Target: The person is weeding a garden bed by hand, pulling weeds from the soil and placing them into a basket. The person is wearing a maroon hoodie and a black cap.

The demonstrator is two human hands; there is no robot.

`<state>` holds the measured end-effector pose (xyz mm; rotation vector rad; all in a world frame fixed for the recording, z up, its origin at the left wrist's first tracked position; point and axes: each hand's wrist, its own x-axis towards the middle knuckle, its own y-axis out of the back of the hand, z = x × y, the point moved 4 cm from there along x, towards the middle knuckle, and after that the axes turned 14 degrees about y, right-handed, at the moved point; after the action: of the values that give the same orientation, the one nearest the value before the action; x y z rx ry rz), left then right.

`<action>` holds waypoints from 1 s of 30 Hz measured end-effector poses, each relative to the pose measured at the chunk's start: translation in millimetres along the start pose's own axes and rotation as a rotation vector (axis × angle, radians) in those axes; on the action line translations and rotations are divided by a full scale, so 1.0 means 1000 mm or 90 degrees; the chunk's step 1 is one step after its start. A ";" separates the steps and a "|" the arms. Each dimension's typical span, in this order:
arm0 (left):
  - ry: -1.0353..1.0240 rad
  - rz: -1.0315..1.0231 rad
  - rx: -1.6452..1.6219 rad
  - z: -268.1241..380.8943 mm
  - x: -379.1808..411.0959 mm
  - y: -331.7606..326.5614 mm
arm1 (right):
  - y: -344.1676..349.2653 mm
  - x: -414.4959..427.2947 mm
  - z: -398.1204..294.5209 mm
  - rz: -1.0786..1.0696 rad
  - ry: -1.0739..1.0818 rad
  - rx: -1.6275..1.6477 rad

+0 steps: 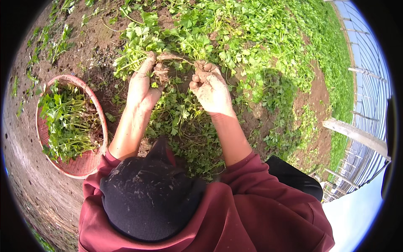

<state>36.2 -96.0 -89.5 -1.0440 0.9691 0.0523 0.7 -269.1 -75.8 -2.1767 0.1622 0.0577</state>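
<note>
My left hand [141, 83], coated in soil, is closed around a bunch of leafy green plants [138, 39] that look like celery or parsley, with the leaves pointing away from me. Pale, muddy roots [161, 71] stick out on the right side of its thumb. Level with it, my right hand [209, 86] has its muddy fingers curled at the end of a thin root strand that stretches from the bunch. Brown soil or root matter shows at those fingertips.
A round red woven basket [103, 126] at the left holds similar plants with roots. Leafy plants [258, 34] cover much of the soil ahead and to the right. At the far right stand a pale post [355, 134] and a ribbed greenhouse frame. My bent knee [296, 178] is at lower right.
</note>
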 end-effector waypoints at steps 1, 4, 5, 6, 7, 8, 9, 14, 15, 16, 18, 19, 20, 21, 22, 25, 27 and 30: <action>-0.033 -0.024 0.006 0.015 -0.004 -0.002 | -0.004 -0.002 -0.015 -0.068 0.006 -0.243; -0.091 0.016 0.078 0.036 -0.016 0.003 | 0.012 -0.010 -0.042 -0.169 0.055 -0.951; -0.102 -0.002 0.081 0.035 -0.015 0.008 | 0.009 -0.016 -0.050 -0.264 0.206 -1.248; -0.107 -0.002 0.071 0.032 -0.012 0.013 | 0.011 -0.017 -0.050 -0.200 0.105 -1.182; -0.112 -0.001 0.060 0.030 -0.009 0.018 | 0.013 -0.019 -0.051 -0.126 0.015 -1.118; -0.113 0.004 0.052 0.029 -0.007 0.022 | 0.007 -0.024 -0.055 -0.150 -0.036 -1.164; -0.105 0.014 0.045 0.024 -0.009 0.025 | 0.013 -0.035 -0.056 -0.146 -0.061 -1.154; -0.094 -0.002 0.056 0.018 -0.017 0.024 | 0.005 -0.047 -0.097 -0.362 -0.083 -0.993; -0.116 0.015 0.081 0.023 -0.033 0.026 | 0.002 -0.043 -0.100 -0.443 -0.093 -0.910; -0.115 0.001 0.102 0.021 -0.034 0.024 | -0.003 -0.040 -0.117 -0.400 -0.192 -0.844; -0.134 -0.089 0.170 0.022 -0.036 0.015 | 0.017 -0.022 -0.127 -0.232 -0.267 -1.099; -0.128 -0.099 0.174 0.021 -0.038 0.013 | 0.014 -0.021 -0.135 -0.253 -0.117 -1.426; -0.121 -0.110 0.177 0.019 -0.040 0.010 | 0.009 -0.022 -0.142 -0.175 0.011 -1.748; -0.121 -0.122 0.180 0.018 -0.040 0.007 | 0.012 -0.022 -0.131 -0.172 -0.100 -1.619; -0.111 -0.155 0.181 0.016 -0.043 0.005 | 0.016 -0.024 -0.120 -0.170 -0.202 -1.480; -0.091 -0.207 0.238 0.017 -0.043 0.009 | 0.012 -0.037 -0.073 -0.258 -0.325 -1.380; -0.120 -0.122 0.179 0.011 -0.050 0.007 | 0.021 -0.047 -0.059 -0.102 -0.382 -1.353; -0.127 -0.127 0.237 0.012 -0.057 0.005 | 0.032 -0.052 -0.043 -0.035 -0.269 -1.261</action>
<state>6.9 -62.1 -51.4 -0.7698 0.6583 -0.1800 -56.2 -317.2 -71.8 -3.9940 -0.4059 1.0038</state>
